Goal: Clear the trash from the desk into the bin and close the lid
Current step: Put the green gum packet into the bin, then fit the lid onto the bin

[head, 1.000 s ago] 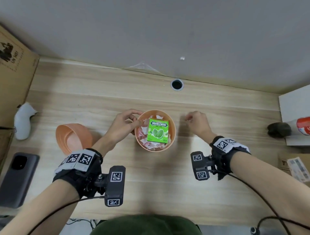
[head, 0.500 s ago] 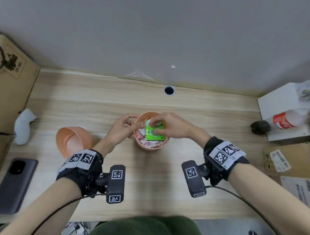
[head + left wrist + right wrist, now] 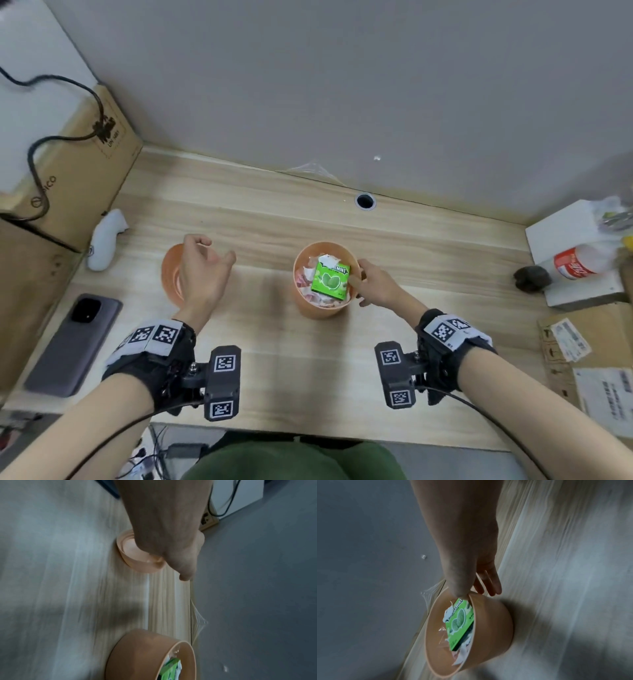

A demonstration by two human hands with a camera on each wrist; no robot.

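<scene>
Since 0.5 s ago left hand point(image 3: 202, 270) left the bin point(image 3: 322, 310) for the lid point(image 3: 170, 274), fingers loosely spread; right hand point(image 3: 371, 284) thumb+fingers pinch bin rim by "…EMINT" gum box point(image 3: 329, 281).

The right hand point(image 3: 467, 561) grips the near rim of the orange bin point(image 3: 491, 626), thumb inside and fingers outside. Just beyond the thumb, a green gum box point(image 3: 458, 623) lies among paper scraps point(image 3: 462, 654).

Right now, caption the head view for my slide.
Right hand steadies the bin holding a gum box; left hand over the lid.
</scene>
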